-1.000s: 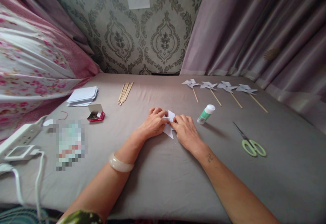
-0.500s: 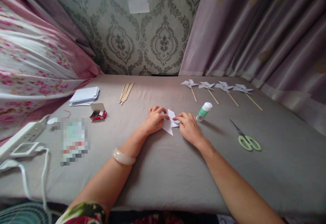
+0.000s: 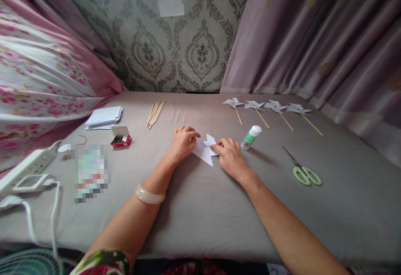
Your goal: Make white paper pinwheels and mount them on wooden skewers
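A white paper pinwheel (image 3: pixel 205 154) with folded blades lies flat on the cloth in front of me. My right hand (image 3: pixel 232 158) presses its folded middle with the index finger, the other fingers curled at the right side. At its left edge is my left hand (image 3: pixel 184 143), fingers bent and somewhat apart, with no grip on the paper that I can see. Just beyond my right hand stands a glue stick (image 3: pixel 251 137) with a white cap and a green label.
Scissors (image 3: pixel 302 170) with green handles lie at right. Several finished pinwheels on sticks (image 3: pixel 274 107) line the back right. Wooden sticks (image 3: pixel 155 114), a paper stack (image 3: pixel 104 117), a small red box (image 3: pixel 121 138), a blurred packet (image 3: pixel 90 172) and a power strip (image 3: pixel 34 166) are leftward.
My left hand has moved left, off the middle of the pinwheel, uncovering more of its left blade. My right index finger has shifted slightly left onto the folded centre.
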A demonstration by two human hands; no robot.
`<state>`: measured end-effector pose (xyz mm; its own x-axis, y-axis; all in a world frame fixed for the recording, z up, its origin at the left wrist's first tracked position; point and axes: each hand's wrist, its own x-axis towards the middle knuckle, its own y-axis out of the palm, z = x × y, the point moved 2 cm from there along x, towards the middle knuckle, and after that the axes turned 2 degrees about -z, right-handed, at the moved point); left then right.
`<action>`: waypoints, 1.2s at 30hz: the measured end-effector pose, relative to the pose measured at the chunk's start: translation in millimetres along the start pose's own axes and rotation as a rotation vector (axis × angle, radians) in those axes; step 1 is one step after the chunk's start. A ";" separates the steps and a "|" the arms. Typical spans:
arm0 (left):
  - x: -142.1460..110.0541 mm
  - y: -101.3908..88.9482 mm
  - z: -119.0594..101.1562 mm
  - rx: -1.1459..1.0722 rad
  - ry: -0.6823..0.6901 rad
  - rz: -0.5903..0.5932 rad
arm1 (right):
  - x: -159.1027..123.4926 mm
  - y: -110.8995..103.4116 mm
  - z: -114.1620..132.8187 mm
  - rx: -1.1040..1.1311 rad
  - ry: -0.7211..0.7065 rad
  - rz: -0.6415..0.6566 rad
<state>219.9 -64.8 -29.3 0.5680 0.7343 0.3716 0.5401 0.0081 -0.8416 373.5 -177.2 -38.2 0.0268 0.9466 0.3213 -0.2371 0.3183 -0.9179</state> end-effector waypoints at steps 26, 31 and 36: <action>-7.7 7.0 7.6 -0.235 -0.109 0.158 | -17.2 -17.2 24.2 -0.147 0.071 0.209; -9.0 10.1 0.0 -0.321 -0.123 0.183 | -13.6 -15.8 11.9 -0.204 0.087 0.196; -9.4 12.0 -6.2 -0.332 -0.196 0.161 | -11.8 -14.0 2.6 -0.211 0.080 0.188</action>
<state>224.9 -75.8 -40.5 0.5499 0.8239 0.1373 0.6431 -0.3127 -0.6990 374.0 -193.0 -28.5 0.0803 0.9884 0.1292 -0.0379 0.1325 -0.9905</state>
